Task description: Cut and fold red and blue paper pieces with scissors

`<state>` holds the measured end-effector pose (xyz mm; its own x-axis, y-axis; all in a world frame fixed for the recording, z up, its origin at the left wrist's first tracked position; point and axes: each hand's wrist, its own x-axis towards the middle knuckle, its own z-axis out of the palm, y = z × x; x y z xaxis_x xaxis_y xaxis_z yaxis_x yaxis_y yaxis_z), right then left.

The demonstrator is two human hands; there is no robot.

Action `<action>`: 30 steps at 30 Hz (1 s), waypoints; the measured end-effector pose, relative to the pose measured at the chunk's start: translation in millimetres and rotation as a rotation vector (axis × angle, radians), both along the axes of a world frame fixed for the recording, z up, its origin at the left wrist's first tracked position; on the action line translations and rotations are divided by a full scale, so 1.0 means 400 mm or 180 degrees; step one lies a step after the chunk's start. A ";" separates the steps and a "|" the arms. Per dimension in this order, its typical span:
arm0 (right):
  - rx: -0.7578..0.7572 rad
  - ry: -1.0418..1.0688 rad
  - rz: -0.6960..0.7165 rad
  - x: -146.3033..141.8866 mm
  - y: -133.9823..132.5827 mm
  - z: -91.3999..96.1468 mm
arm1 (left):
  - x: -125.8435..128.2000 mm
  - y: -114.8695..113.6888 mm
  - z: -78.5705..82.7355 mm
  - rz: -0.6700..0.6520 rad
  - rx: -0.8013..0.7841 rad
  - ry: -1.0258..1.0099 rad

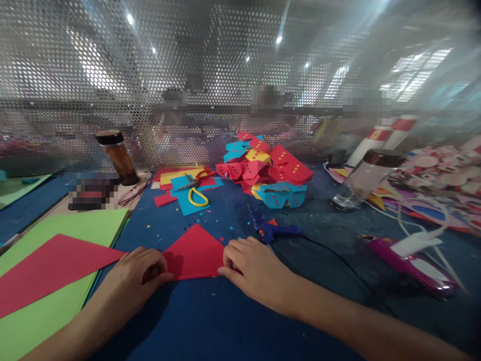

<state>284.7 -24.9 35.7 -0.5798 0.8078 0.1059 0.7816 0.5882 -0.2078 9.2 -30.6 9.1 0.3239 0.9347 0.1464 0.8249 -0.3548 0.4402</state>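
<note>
A red sheet of paper (pixel 195 255), folded so that its top comes to a point, lies on the blue table in front of me. At its left corner my left hand (pixel 137 276) pinches the paper between thumb and curled fingers. My right hand (pixel 255 271) grips the opposite corner the same way, thumb along the bottom edge. Left of my left hand, another red sheet (pixel 56 265) rests on a stack of light green paper (pixel 22 331). Just beyond my right hand lies a blue glue gun (pixel 276 229) with a black cord.
Scissors (pixel 195 190) with yellow and red handles lie on coloured paper. Behind is a pile of folded paper shapes (pixel 266 168). A dark-lidded jar (pixel 118 158) stands left, a clear bottle (pixel 364 180) right. Nearby lies a purple device (pixel 417 268) with a cable. Perforated metal (pixel 225 50) rises behind.
</note>
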 end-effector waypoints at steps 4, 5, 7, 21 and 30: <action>0.0018 0.0016 0.0014 0.001 0.001 -0.002 | -0.001 0.000 -0.005 -0.0005 0.0025 -0.0007; 0.0014 0.0019 0.0010 0.001 0.000 -0.002 | -0.001 0.000 -0.006 -0.0008 0.0015 0.0005; -0.0008 0.0016 -0.0012 0.002 -0.001 -0.001 | -0.002 0.000 -0.007 -0.0024 -0.0008 0.0035; -0.0036 0.0027 -0.0035 0.008 0.000 0.002 | -0.005 0.004 -0.007 -0.0027 0.0086 0.0006; -0.0069 -0.0072 -0.0053 0.014 0.002 0.009 | -0.005 0.004 -0.003 0.0067 0.0057 0.0098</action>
<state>290.3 -24.3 39.2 -0.5684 0.8193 0.0752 0.7958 0.5706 -0.2026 7.1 -28.9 8.0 0.3088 0.9387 0.1535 0.8453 -0.3448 0.4081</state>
